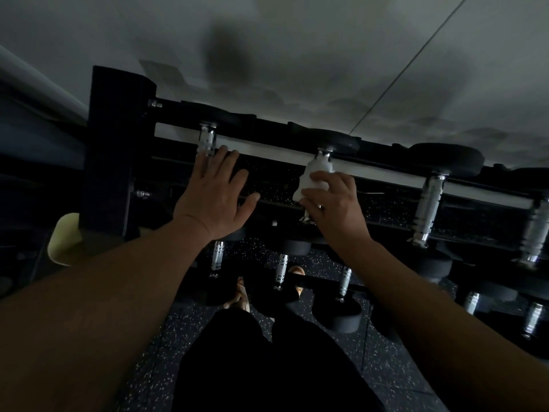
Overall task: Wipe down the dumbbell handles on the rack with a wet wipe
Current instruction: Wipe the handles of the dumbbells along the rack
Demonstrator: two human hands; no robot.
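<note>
Dim gym, speckled rubber floor (pixel 184 331), black dumbbell rack (pixel 118 150). Left hand (pixel 212 191) lies flat, fingers spread, over the first top-row handle (pixel 207 141). Right hand (pixel 334 203) curls around a wet wipe (pixel 312 176) bunched on the second handle (pixel 323 154).

Chrome knurled dumbbell handle (pixel 320 162) on the top rail mostly hidden beneath the crumpled white wet wipe (pixel 315 176) and the right hand (pixel 332 203), only its two ends showing. Neighbouring chrome handle (pixel 207 141) covered at its near end by the fingertips of the left hand (pixel 214 194). Rightmost chrome handle (pixel 536 233) cut by the frame's edge. Pale yellow rounded object (pixel 64 239) half hidden behind the black rack post (pixel 116 150), identity unclear. Lower dumbbells too dark to make out.
</note>
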